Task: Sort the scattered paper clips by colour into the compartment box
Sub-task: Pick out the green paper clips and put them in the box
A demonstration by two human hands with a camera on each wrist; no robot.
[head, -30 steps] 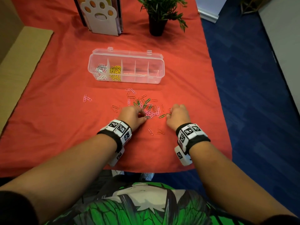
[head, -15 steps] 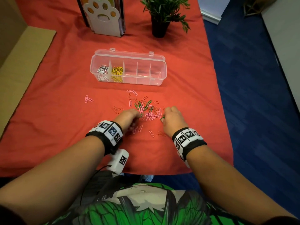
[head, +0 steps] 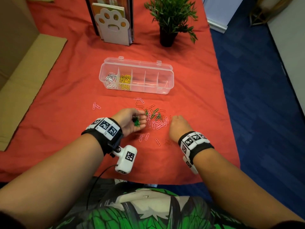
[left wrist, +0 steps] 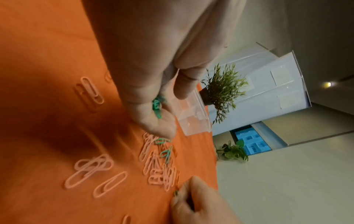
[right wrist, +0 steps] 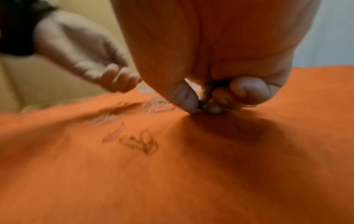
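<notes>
Your left hand (head: 132, 120) had turned palm up since half second before, wrist lifted off bench (head: 66, 129); grip cupped small bunch of green paper clips (head: 136, 123). Your right hand (head: 177, 125) stayed at pile edge, grip pinching green clip (right wrist: 202, 104) on cloth. Judgement: green batch being gathered for third compartment; compartment box (head: 165, 90) held only white and yellow. Pink and green clips (head: 156, 119) remained scattered before box. Orange-red cloth over bench; potted plant (head: 171, 17), paw-shaped book holder (head: 113, 28) behind; blue carpet (head: 264, 113) at right.
</notes>
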